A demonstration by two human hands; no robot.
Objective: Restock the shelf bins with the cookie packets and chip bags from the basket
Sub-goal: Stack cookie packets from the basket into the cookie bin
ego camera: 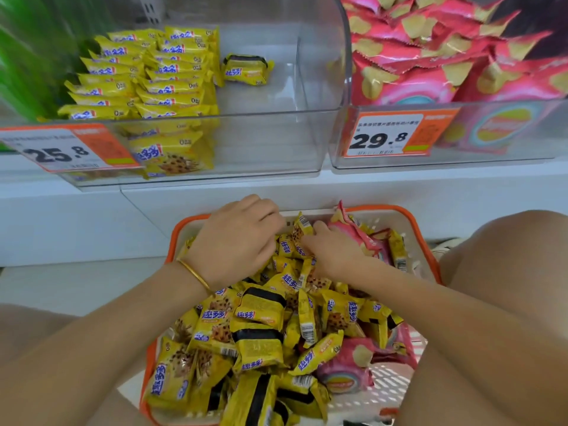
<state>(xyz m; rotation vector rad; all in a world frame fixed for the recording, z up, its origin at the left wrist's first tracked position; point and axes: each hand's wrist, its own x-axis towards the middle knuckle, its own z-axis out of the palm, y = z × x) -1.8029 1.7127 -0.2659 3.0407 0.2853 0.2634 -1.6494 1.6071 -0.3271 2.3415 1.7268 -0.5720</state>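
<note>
An orange-rimmed white basket [427, 241] sits low in front of me, heaped with several yellow cookie packets [261, 315] and a few pink chip bags [347, 367]. My left hand [236, 238] reaches into the far end of the heap with curled fingers; what it holds is hidden. My right hand [329, 247] pinches a yellow cookie packet [299, 230] standing on edge. Above, a clear bin [276, 139] holds rows of yellow packets [144, 75] on its left side and one loose packet [247, 69]. The bin [491, 155] to its right is full of pink chip bags [445, 50].
Price tags reading 25.8 [61, 149] and 29.8 [384, 136] hang on the bin fronts. A white shelf ledge [215, 195] runs between bins and basket. My bare knee [507, 265] presses close on the basket's right. Green packaging [24, 56] shows at far left.
</note>
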